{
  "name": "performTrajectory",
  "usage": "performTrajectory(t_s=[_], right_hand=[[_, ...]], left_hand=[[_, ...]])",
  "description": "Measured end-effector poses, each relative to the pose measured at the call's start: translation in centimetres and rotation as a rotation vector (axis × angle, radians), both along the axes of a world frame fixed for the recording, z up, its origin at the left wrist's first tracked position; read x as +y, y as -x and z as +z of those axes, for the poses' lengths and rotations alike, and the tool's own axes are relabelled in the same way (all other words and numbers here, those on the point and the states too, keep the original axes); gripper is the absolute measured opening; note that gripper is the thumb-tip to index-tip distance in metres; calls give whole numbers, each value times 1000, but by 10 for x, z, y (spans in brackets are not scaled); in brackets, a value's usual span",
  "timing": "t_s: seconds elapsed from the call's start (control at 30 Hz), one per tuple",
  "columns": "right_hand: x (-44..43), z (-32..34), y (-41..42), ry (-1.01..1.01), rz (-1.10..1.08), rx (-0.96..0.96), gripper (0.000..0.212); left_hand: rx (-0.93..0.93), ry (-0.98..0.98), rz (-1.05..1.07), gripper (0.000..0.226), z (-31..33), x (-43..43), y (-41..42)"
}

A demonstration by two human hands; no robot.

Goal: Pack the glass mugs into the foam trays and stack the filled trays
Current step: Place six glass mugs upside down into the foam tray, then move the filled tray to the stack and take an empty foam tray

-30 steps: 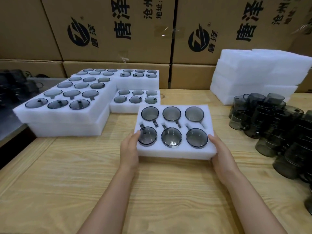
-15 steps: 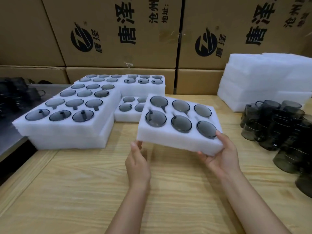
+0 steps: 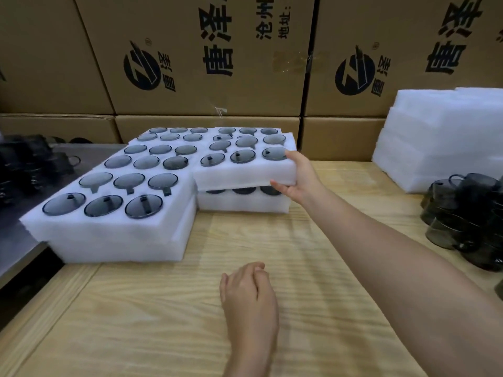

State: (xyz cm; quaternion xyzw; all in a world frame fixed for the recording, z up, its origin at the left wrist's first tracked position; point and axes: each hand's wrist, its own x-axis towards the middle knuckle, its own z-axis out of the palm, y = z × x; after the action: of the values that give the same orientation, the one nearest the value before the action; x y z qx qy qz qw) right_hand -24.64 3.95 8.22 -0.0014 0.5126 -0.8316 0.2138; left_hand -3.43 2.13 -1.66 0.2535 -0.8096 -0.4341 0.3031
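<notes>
Head: R hand (image 3: 298, 175) grips filled tray (image 3: 245, 174), maybe touching lower tray (image 3: 242, 204); L hand (image 3: 249, 295) slack.

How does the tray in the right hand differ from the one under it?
The held tray is gripped at its front right corner by the right hand, a gap under its front edge; the lower tray lies flat on the table. The held tray shows six mugs; the lower tray shows three dark rims through the gap. Both are white foam.

A single head-worn view looks forward and down across the table (image 3: 163, 308), close above it. Boxes (image 3: 206, 63) close off 12 o'clock. A tray (image 3: 245, 174) shows just above centre, and mugs (image 3: 462, 221) at 3 o'clock.
</notes>
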Motion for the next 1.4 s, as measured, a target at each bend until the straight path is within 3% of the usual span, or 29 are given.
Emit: performTrajectory(t_s=[0.17, 0.27, 0.33, 0.5, 0.6, 0.67, 0.73, 0.87, 0.93, 1.1, 1.17, 1.3, 1.4], right_hand=[[-14, -13, 10, -250, -4, 240, 51], [-2, -26, 14, -716, 33, 536, 81], [6, -37, 14, -988, 60, 636, 89], [6, -49, 14, -859, 47, 624, 89], [11, -36, 13, -953, 77, 646, 67], [25, -16, 19, -942, -7, 653, 56], [52, 11, 37, -945, -191, 683, 62], [155, 71, 91, -1512, -585, 970, 59], [217, 91, 118, -1733, -679, 1007, 65], [299, 98, 159, -1908, -401, 666, 69], [300, 93, 164, -1890, -314, 713, 66], [290, 89, 164, -1736, -446, 770, 50], [282, 88, 165, -1803, -449, 823, 50]], left_hand=[[30, -25, 12, 45, 1, 1, 1], [21, -11, 6, 46, 4, 3, 0], [-2, -4, 8, 46, 5, 4, -1], [-18, -1, 7, 43, 7, 3, 0], [-45, 7, 5, 33, 6, 2, 0], [-49, -5, 8, 17, 4, 1, 0], [-68, -17, 12, 13, 3, 0, 2], [-26, 11, 10, 15, 3, 0, 1], [-4, 23, -11, 26, 2, 0, 0], [52, 36, -38, 40, 0, -2, 3], [58, 21, -22, 33, 0, -2, 4], [44, 7, -8, 26, -1, -2, 5], [30, 2, -18, 25, -1, -2, 5]])
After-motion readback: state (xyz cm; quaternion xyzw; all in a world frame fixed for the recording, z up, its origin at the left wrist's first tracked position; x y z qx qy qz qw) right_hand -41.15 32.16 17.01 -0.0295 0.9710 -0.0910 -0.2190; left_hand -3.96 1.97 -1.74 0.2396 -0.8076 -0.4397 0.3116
